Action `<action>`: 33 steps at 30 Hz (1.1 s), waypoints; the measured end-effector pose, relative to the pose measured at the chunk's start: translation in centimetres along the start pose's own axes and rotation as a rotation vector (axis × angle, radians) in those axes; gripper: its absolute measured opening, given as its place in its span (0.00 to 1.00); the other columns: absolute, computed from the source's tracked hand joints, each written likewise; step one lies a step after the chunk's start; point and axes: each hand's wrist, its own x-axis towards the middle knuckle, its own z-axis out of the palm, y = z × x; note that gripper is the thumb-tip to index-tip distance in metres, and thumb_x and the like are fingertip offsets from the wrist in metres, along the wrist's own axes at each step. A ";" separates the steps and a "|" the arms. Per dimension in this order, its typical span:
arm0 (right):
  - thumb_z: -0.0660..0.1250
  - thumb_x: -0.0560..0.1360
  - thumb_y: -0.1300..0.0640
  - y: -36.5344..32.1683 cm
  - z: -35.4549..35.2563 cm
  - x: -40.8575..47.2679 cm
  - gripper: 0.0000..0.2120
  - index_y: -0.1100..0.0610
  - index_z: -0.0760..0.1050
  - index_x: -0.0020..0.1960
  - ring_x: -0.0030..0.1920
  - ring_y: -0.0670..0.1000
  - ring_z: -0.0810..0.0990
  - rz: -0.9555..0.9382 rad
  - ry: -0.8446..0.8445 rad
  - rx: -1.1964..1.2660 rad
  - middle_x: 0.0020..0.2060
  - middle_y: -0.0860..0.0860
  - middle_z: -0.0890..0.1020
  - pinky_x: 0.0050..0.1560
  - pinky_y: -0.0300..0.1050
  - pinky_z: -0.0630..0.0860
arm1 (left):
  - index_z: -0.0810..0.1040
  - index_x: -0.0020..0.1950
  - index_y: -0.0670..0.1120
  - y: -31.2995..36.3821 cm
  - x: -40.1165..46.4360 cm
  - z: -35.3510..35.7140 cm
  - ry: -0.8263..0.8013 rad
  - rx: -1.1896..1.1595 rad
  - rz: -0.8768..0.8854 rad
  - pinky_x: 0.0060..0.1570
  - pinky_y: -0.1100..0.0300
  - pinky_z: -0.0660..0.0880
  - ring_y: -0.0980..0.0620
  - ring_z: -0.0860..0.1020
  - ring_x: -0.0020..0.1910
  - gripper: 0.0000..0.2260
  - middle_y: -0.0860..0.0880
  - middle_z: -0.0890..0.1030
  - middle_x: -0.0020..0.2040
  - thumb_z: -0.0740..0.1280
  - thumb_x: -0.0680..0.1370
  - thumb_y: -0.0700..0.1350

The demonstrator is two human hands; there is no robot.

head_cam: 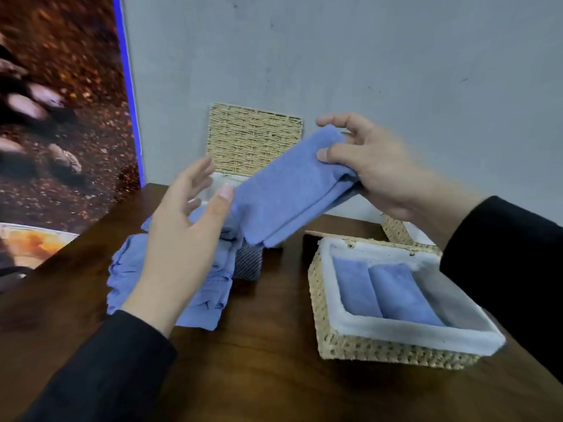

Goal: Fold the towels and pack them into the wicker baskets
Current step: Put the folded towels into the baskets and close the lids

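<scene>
A folded blue towel (289, 190) hangs in the air above the table. My right hand (365, 166) grips its far end between thumb and fingers. My left hand (185, 233) is spread open beside the towel's near end, thumb tip touching its edge. Under my left hand lies a pile of crumpled blue towels (210, 287). At the right stands a wicker basket (380, 348) with a white lining, holding two folded blue towels (393, 290). A second wicker basket (256, 138) with its lid raised stands at the back, against the wall.
The dark wooden table (259, 376) runs up to a grey wall. A dark patterned cloth (248, 263) lies beside the pile. Part of a third wicker basket (396, 231) shows behind my right wrist. A picture panel (61, 102) stands at the left.
</scene>
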 end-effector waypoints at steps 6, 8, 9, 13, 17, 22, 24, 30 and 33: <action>0.70 0.78 0.63 0.8 -4.4 -4.4 0.16 0.51 0.77 0.64 0.45 0.51 0.78 0.151 0.022 0.039 0.46 0.53 0.81 0.39 0.44 0.75 | 0.80 0.64 0.53 2.1 -2.1 6.2 -0.633 -0.303 -0.408 0.64 0.45 0.76 0.53 0.83 0.58 0.15 0.53 0.85 0.58 0.73 0.78 0.50; 0.70 0.79 0.53 1.3 -5.4 -5.5 0.13 0.53 0.78 0.63 0.49 0.53 0.81 0.213 0.123 0.119 0.49 0.55 0.81 0.42 0.48 0.80 | 0.82 0.60 0.50 2.4 -3.1 8.2 -0.534 -0.360 -0.431 0.62 0.42 0.78 0.50 0.84 0.56 0.14 0.51 0.86 0.55 0.74 0.75 0.50; 0.69 0.79 0.46 1.8 -5.9 -6.2 0.17 0.55 0.79 0.62 0.52 0.54 0.84 0.269 0.137 0.204 0.50 0.54 0.84 0.48 0.52 0.82 | 0.83 0.58 0.49 2.6 -3.5 9.2 -0.450 -0.369 -0.426 0.59 0.43 0.78 0.49 0.84 0.54 0.12 0.50 0.86 0.53 0.74 0.75 0.49; 0.68 0.74 0.41 4.3 -5.7 -9.7 0.28 0.57 0.76 0.68 0.59 0.61 0.84 0.465 -0.036 0.414 0.58 0.58 0.84 0.58 0.59 0.82 | 0.81 0.54 0.50 3.2 -4.8 11.8 -0.309 -0.290 -0.303 0.48 0.51 0.80 0.53 0.84 0.47 0.07 0.53 0.86 0.48 0.73 0.77 0.47; 0.66 0.81 0.57 5.7 -5.7 -10.4 0.16 0.64 0.76 0.66 0.60 0.57 0.84 0.384 0.061 0.456 0.59 0.58 0.84 0.60 0.53 0.81 | 0.81 0.59 0.58 2.6 -6.1 11.7 -0.315 -0.149 -0.089 0.46 0.70 0.76 0.64 0.81 0.48 0.08 0.59 0.85 0.49 0.67 0.80 0.54; 0.67 0.80 0.54 7.3 -6.7 -9.9 0.16 0.62 0.79 0.64 0.58 0.54 0.85 0.599 -0.069 0.266 0.57 0.54 0.86 0.62 0.52 0.79 | 0.78 0.53 0.63 -2.0 -6.2 10.0 -0.141 -0.006 -0.076 0.45 0.72 0.73 0.56 0.80 0.47 0.10 0.58 0.82 0.45 0.62 0.76 0.62; 0.69 0.79 0.54 8.4 -6.2 -9.9 0.17 0.62 0.79 0.63 0.57 0.54 0.85 0.678 -0.080 0.205 0.56 0.54 0.86 0.60 0.50 0.79 | 0.79 0.51 0.63 -3.1 -6.4 10.2 -0.146 0.018 -0.089 0.45 0.72 0.72 0.56 0.80 0.46 0.06 0.59 0.82 0.44 0.62 0.80 0.59; 0.71 0.74 0.36 9.7 -5.9 -8.7 0.22 0.56 0.75 0.41 0.32 0.48 0.80 0.597 0.023 -0.657 0.32 0.47 0.82 0.35 0.45 0.78 | 0.78 0.53 0.63 -3.9 -6.7 10.7 -0.204 0.079 -0.034 0.48 0.74 0.71 0.60 0.79 0.51 0.09 0.63 0.80 0.49 0.65 0.81 0.47; 0.71 0.70 0.34 8.8 -7.2 -9.0 0.21 0.48 0.75 0.52 0.48 0.45 0.77 0.159 0.301 -0.853 0.46 0.40 0.77 0.47 0.37 0.73 | 0.80 0.60 0.56 -4.3 -6.6 10.8 -0.247 0.107 0.011 0.55 0.72 0.70 0.61 0.77 0.58 0.09 0.63 0.79 0.54 0.65 0.81 0.47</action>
